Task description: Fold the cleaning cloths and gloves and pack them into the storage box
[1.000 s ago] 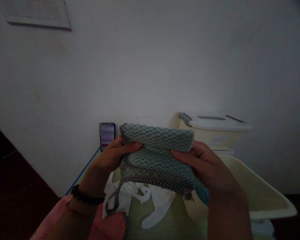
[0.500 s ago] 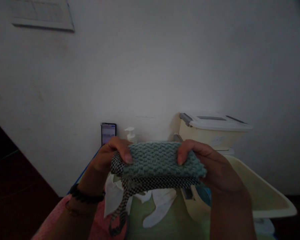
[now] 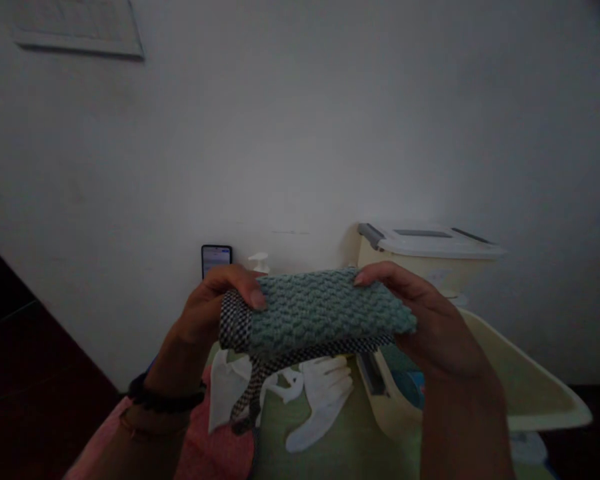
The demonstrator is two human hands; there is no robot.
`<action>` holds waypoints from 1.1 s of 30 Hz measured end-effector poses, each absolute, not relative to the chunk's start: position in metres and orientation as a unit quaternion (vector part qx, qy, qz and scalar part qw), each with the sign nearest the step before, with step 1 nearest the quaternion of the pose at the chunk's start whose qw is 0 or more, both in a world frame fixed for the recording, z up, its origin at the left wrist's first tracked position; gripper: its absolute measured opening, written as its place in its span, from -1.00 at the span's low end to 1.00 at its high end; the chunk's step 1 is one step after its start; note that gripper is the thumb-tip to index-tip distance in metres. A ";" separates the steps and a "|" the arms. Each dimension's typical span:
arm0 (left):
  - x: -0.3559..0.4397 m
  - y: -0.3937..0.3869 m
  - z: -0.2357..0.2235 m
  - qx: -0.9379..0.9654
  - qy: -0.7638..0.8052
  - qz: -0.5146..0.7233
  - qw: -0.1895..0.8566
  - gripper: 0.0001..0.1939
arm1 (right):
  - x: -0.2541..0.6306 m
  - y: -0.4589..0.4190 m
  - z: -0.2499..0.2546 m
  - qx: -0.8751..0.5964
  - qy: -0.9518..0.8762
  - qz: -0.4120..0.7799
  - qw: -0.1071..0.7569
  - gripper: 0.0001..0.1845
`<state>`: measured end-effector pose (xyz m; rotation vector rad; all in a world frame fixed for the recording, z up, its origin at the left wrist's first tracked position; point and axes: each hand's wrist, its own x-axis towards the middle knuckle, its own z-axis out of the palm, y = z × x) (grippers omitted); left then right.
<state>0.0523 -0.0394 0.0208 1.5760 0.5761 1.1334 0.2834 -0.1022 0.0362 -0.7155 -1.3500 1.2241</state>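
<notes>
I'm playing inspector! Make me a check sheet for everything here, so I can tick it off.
Surface: green tabletop, partly covered.
Job's things: folded green textured cloth with checked trim, held up.
Clutter: white glove, phone, pump bottle; lidded box and open cream bin at right.
Hands: left hand and right hand grip opposite ends of the cloth.
Cables: nothing seen clearly; far left is dark.
Surroundings: pale wall, panel upper left.

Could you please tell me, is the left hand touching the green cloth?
Touching. The head view shows it: the left hand grips the green cloth at its checked edge, with the thumb lying over the front.
</notes>
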 end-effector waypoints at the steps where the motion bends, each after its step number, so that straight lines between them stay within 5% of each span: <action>1: 0.053 -0.043 0.021 0.652 0.216 0.482 0.544 -0.61 | 0.282 -0.101 0.036 -0.309 -0.564 0.523 0.560 -0.90; 8: 0.054 -0.049 0.033 0.669 0.157 0.482 0.544 -0.66 | 0.280 -0.098 0.041 -0.337 -0.554 0.490 0.582 -0.71; 12: 0.058 -0.037 0.034 0.734 0.154 0.482 0.453 -0.66 | 0.279 -0.098 0.041 -0.405 -0.588 0.413 0.565 -0.84; 14: 0.063 -0.034 0.031 0.744 0.165 0.491 0.423 -0.75 | 0.276 -0.097 0.039 -0.432 -0.592 0.375 0.568 -0.69; 17: 0.069 -0.033 0.029 0.724 0.181 0.489 0.452 -0.58 | 0.274 -0.094 0.038 -0.439 -0.588 0.361 0.575 -0.53; 19: 0.073 -0.033 0.029 0.703 0.197 0.491 0.476 -0.47 | 0.277 -0.096 0.040 -0.441 -0.603 0.352 0.564 -0.60; 24: 0.089 -0.041 0.024 0.681 0.228 0.433 0.545 -0.71 | 0.304 -0.115 0.050 -0.487 -0.654 0.308 0.489 -0.81; 33: 0.152 -0.040 0.009 0.726 0.295 0.308 0.539 -0.69 | 0.393 -0.115 0.036 -0.549 -0.700 0.314 0.332 -0.67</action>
